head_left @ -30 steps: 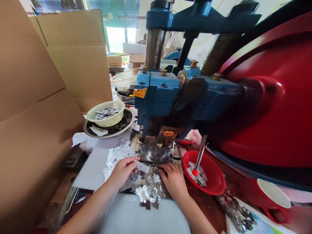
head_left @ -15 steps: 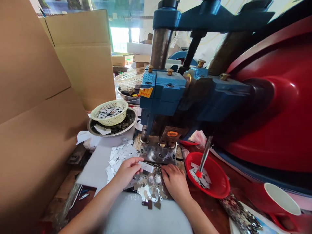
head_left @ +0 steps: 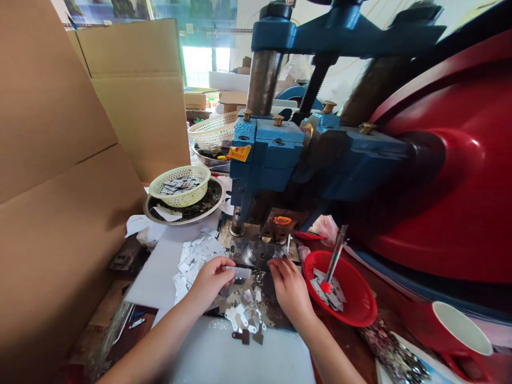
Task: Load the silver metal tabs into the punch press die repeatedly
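Observation:
My left hand [head_left: 212, 280] pinches a small flat metal plate [head_left: 240, 273] between thumb and fingertips, just in front of the die [head_left: 252, 252] of a blue press. To the right, my right hand [head_left: 288, 285] has its fingers bent and close together, their tips at the die's front edge. Whether anything is between them is hidden. Below and between both hands lies a pile of small cut metal pieces [head_left: 244, 314], some with rounded tabs. Beside my left hand, many flat plates [head_left: 198, 258] are heaped on a white sheet.
The blue press [head_left: 268, 154] rises ahead, with a large red wheel [head_left: 448, 160] on the right. A red bowl [head_left: 362, 314] with plates stands right, near a red mug [head_left: 460, 336]. A pale basket [head_left: 180, 200] sits in a metal basin [head_left: 216, 200]. Cardboard [head_left: 136, 96] walls the left.
My right hand has moved slightly forward toward the die, and its fingers have drawn together. The plate in my left hand has turned to lie more level.

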`<action>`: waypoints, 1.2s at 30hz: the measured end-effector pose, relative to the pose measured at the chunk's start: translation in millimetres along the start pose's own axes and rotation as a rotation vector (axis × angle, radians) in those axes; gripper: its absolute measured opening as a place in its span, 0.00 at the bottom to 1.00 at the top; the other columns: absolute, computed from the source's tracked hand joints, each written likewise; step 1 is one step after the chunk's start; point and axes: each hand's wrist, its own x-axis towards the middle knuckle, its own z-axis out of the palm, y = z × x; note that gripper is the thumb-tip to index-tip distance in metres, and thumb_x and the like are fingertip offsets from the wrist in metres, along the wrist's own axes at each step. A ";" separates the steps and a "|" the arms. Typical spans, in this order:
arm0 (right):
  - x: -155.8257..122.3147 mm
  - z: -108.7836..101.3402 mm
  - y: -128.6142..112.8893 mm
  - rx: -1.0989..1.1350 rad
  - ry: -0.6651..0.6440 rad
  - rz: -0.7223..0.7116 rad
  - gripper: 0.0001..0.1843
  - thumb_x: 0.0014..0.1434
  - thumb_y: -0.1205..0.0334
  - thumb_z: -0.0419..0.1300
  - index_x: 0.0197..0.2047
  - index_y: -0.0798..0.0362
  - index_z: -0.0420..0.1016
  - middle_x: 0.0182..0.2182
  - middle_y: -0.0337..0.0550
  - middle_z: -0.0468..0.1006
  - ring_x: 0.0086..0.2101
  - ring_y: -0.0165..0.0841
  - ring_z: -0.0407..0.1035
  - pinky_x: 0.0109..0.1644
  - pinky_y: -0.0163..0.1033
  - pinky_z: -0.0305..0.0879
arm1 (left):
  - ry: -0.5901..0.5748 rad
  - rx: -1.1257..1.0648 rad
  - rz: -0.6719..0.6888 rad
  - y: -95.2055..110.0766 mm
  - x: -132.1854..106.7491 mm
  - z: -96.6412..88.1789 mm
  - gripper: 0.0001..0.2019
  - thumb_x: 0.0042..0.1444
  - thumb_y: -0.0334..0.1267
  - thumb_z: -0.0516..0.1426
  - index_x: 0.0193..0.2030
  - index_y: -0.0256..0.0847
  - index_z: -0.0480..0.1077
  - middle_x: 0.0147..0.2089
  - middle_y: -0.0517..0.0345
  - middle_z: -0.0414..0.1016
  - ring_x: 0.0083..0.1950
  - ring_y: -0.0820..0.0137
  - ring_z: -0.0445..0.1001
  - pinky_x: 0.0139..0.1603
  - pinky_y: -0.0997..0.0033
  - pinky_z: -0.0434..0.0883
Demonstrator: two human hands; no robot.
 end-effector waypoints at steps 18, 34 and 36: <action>44.9 11.6 22.6 0.255 0.124 0.053 0.19 0.58 0.46 0.51 0.32 0.51 0.73 0.37 0.46 0.70 0.38 0.36 0.67 0.43 0.41 0.64 | 0.133 0.368 0.336 23.7 63.5 48.1 0.08 0.50 0.35 0.57 0.37 0.39 0.73 0.36 0.55 0.74 0.39 0.66 0.72 0.43 0.66 0.68; 39.6 17.0 25.1 0.325 0.218 0.148 0.18 0.55 0.50 0.53 0.42 0.53 0.70 0.41 0.49 0.72 0.40 0.38 0.67 0.42 0.43 0.65 | 0.131 0.510 0.446 23.6 77.8 44.6 0.17 0.50 0.32 0.57 0.48 0.42 0.71 0.51 0.53 0.71 0.54 0.62 0.68 0.58 0.60 0.62; 26.8 7.2 22.1 0.348 0.187 0.168 0.17 0.57 0.51 0.53 0.44 0.52 0.70 0.41 0.47 0.73 0.41 0.37 0.68 0.43 0.42 0.65 | 0.167 0.535 0.493 23.3 62.4 36.4 0.14 0.52 0.34 0.57 0.46 0.42 0.71 0.50 0.54 0.70 0.54 0.63 0.67 0.59 0.59 0.61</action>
